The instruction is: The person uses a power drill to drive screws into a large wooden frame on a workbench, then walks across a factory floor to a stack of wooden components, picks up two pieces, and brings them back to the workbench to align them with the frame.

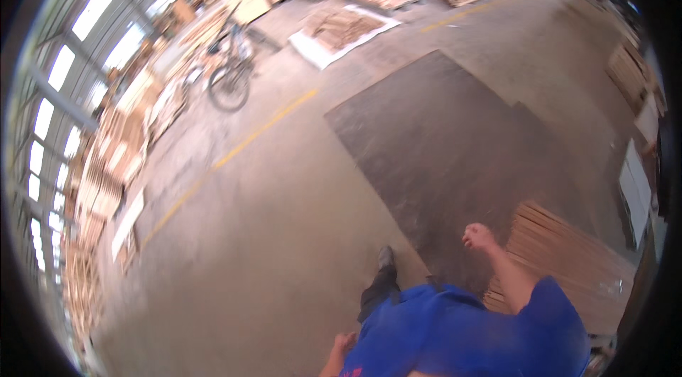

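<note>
My right hand (480, 236) hangs out over the dark floor sheet (433, 142), its fingers loosely curled with nothing seen in them. Close to that forearm, on the right, lies a stack of long thin wooden strips (561, 256); the hand is apart from it. Low in the view, beside my blue shirt, is my left hand (346, 341). It is small and slightly blurred, its fingers look curled, and no object shows in it. One dark shoe (386, 257) stands forward on the concrete, left of the sheet's edge.
Ahead on the left stands a bicycle (229, 85). Beyond it, wooden pieces (341, 27) lie on a white sheet. Stacked boards (103, 189) line the left wall. A yellow line (266, 128) crosses the floor. A white panel (634, 189) leans at the right.
</note>
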`<state>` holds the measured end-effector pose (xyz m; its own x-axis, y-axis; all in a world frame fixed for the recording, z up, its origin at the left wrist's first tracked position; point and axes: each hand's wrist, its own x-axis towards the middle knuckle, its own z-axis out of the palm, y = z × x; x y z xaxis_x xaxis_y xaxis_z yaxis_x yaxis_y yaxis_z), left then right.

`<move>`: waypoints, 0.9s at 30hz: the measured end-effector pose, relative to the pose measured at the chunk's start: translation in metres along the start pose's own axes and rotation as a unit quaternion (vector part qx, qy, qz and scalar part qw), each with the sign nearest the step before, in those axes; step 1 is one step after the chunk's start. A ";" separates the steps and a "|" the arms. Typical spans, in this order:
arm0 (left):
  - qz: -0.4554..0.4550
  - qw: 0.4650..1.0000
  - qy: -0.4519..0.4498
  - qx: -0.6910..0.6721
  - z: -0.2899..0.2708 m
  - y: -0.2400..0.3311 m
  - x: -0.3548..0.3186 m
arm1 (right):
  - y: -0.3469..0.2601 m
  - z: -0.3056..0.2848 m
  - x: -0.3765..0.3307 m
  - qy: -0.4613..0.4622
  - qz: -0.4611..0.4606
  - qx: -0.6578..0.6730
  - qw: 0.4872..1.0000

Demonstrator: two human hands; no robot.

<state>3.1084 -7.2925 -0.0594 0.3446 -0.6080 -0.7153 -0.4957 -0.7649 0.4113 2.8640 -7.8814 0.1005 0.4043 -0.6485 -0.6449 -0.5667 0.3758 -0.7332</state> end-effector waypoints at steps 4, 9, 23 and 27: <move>-0.192 0.903 0.063 -0.379 -0.146 0.070 0.123 | 0.005 0.010 0.018 -0.064 0.071 -0.173 0.980; -0.128 0.932 0.087 -0.328 -0.307 0.125 0.265 | -0.014 -0.005 0.053 -0.023 0.079 -0.186 0.979; -0.066 0.973 -0.018 -0.221 -0.489 0.448 0.538 | -0.157 -0.181 0.303 0.090 0.208 0.146 0.963; -0.001 0.980 0.006 -0.198 -0.534 0.532 0.605 | -0.237 -0.248 0.397 0.124 0.167 0.143 0.968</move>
<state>3.4792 -8.1813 0.0283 0.3563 -0.6077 -0.7097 -0.1482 -0.7867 0.5993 2.9814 -8.3920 0.0717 0.0282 -0.5848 -0.8107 -0.3999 0.7367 -0.5453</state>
